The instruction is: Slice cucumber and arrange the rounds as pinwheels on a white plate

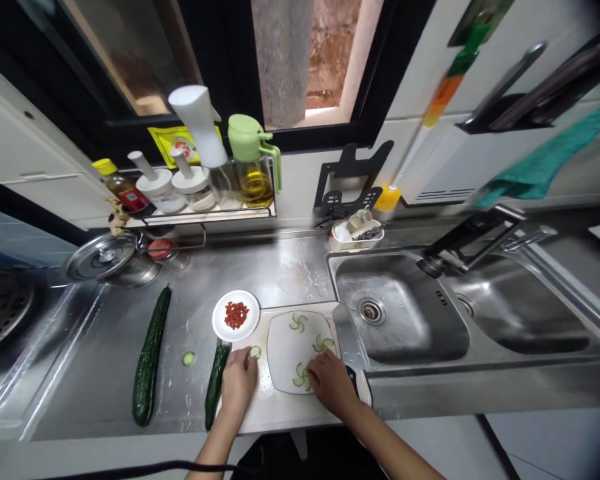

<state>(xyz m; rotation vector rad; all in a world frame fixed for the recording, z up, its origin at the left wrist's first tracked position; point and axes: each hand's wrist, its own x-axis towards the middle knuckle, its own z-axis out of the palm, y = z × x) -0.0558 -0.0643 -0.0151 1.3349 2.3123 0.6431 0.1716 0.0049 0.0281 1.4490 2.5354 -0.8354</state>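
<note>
right hand (330, 381): your fingers curl over the near right part of the plate (286, 333); the near pinwheel (301, 377) lies just left of their tips. whether they grasp a piece, you cannot tell. left hand (239, 381): bent fingers, tips at the round slice (255, 352) on the board (263, 413); pinched or merely touched, you cannot tell. the slice lies at their far right side, left of the plate, no long axis evident; your left hand is nearer it. beyond your left fingers, slightly left: the dish (219, 321).
</note>
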